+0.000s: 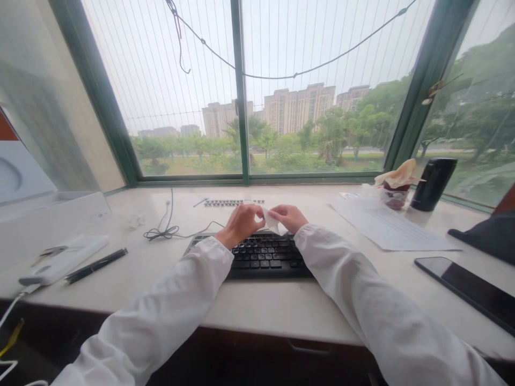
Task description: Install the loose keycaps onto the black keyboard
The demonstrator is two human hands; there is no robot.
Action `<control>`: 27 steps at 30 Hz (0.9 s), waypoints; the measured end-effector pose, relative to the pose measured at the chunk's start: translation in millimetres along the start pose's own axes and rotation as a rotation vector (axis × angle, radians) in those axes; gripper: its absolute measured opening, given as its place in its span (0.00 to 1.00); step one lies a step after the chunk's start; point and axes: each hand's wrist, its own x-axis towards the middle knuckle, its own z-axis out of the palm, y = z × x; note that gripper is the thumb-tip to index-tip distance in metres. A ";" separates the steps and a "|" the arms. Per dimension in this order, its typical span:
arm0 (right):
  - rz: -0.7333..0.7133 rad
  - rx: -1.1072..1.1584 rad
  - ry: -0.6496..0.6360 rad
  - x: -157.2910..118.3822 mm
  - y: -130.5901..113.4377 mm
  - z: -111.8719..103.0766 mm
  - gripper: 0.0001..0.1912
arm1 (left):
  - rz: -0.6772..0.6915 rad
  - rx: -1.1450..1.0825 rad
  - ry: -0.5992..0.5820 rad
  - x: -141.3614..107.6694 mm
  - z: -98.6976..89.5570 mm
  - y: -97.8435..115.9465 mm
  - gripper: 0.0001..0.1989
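Observation:
Both my hands meet above the upper part of a black keyboard (261,265) on the white table. My left hand (242,222) is closed in a pinch on a small dark piece (263,216), apparently a keycap, mostly hidden by the fingers. My right hand (290,217) is closed on a white tissue (272,222), which touches that piece. Several small keycaps (225,203) lie in rows behind my left hand. A thin blue tool (200,202) lies at the left end of these rows. My forearms hide the keyboard's sides.
Left: a coiled cable (161,232), a black pen (96,266), a white device (60,262) and a clear plastic box (76,206). Right: paper sheets (386,222), a cup (396,194), a black tumbler (433,184) and a phone (466,287). A window (245,177) stands behind.

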 end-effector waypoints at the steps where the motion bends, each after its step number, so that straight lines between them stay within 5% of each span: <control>1: -0.006 0.003 -0.024 -1.4 0.5 2.1 0.13 | -0.004 0.006 0.006 -1.1 0.0 0.0 0.06; 27: 0.078 0.357 -0.162 -2.9 -0.1 -3.7 0.30 | -0.034 -0.096 0.127 -7.9 -4.3 8.2 0.06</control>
